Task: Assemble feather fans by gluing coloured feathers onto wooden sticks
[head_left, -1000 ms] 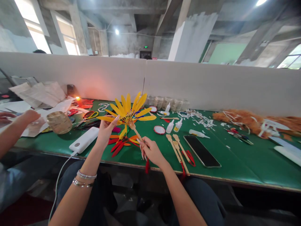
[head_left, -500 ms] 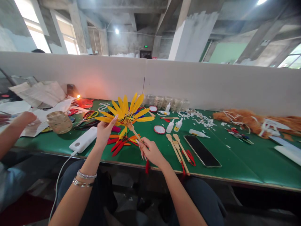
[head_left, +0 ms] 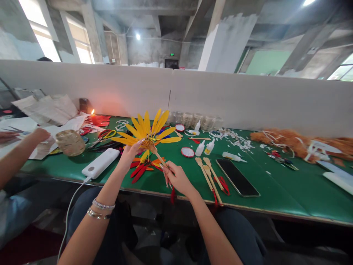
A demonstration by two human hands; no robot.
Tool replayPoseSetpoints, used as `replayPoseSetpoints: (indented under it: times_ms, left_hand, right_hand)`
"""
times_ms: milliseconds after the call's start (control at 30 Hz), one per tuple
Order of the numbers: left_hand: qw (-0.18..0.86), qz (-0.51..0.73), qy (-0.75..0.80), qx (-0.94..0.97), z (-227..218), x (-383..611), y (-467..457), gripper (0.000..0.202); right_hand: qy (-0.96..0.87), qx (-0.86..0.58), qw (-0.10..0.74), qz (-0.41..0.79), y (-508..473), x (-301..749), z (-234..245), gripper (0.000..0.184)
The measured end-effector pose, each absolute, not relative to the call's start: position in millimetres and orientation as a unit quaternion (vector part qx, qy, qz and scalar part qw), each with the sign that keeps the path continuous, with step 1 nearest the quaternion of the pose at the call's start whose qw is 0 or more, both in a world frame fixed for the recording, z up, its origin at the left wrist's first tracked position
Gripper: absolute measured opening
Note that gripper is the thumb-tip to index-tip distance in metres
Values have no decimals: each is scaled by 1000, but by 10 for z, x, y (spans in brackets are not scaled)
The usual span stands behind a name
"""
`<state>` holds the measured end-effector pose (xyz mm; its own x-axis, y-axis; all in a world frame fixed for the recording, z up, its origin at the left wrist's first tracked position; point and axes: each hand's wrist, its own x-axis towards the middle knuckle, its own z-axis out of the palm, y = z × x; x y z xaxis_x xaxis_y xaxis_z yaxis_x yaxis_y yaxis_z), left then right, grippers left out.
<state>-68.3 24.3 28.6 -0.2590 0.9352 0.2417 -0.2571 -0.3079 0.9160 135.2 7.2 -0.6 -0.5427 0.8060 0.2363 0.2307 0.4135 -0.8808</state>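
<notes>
A fan of yellow feathers [head_left: 149, 131] on a thin wooden stick is held up over the green table [head_left: 275, 191]. My right hand [head_left: 176, 178] is closed round the lower end of the stick, where a red tassel [head_left: 173, 195] hangs down. My left hand [head_left: 130, 154] pinches the base of the feathers from below, fingers together. Loose red and orange feathers [head_left: 142, 167] lie on the table right under the fan.
Two wooden sticks with red tassels [head_left: 211, 178], a black phone [head_left: 236, 177], small glue bottles [head_left: 204, 147], round red lids [head_left: 187, 152], a white power bank [head_left: 100, 163], a jar [head_left: 70, 142], scissors [head_left: 106, 134], a lit candle [head_left: 92, 112] and orange fluff [head_left: 286, 140]. Another person's arm [head_left: 19, 151] works at the left.
My left hand has slid right and lower, from the feather tips on the left to the fan's base. The fan dipped slightly. My right hand stays put.
</notes>
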Motion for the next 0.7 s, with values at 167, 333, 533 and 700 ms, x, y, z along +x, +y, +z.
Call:
replayPoseSetpoints:
  times_ms: [167,333,533,700]
  left_hand:
    - [421,685,398,442,275,-582,205,49]
    - [430,704,381,417,283,-444,179,44]
    - [474,709,363,376,261,-428,202,46]
    - [465,710,370,376,271,-430,199,45]
  right_hand:
    - [-770,-333,338,426,55,1319,-10,27]
    - [-777,-331,328,424,32,1280,-21,28]
    - [-780,-335,321,420,41,1275,-50,28]
    - [-782,-341,321,412,50,1271,-61,28]
